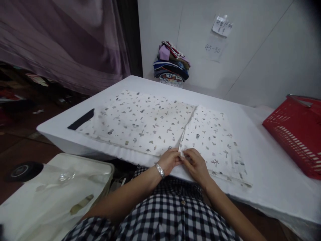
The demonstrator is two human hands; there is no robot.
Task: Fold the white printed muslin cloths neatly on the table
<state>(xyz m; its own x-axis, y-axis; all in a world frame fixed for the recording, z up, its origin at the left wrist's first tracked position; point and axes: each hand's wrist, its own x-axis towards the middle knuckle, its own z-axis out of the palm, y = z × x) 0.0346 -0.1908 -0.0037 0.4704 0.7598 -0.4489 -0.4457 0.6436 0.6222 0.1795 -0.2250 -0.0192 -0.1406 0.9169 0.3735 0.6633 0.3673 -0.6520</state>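
A white cloth printed with small grey and green motifs lies spread over the white-covered table. A raised edge or fold crosses it from the back toward me. At the near end of that fold, my left hand, with a silver bracelet on the wrist, pinches the cloth. Just right of it, my right hand has its fingertips closed on the same fold, nearly touching the left ones. The fingertips partly hide the fabric between them. A dark band shows at the cloth's left end.
Folded garments are stacked against the wall. A red plastic basket stands at the right of the table. Below left is a pale lidded box. A purple curtain hangs at the left, and paper notes are on the wall.
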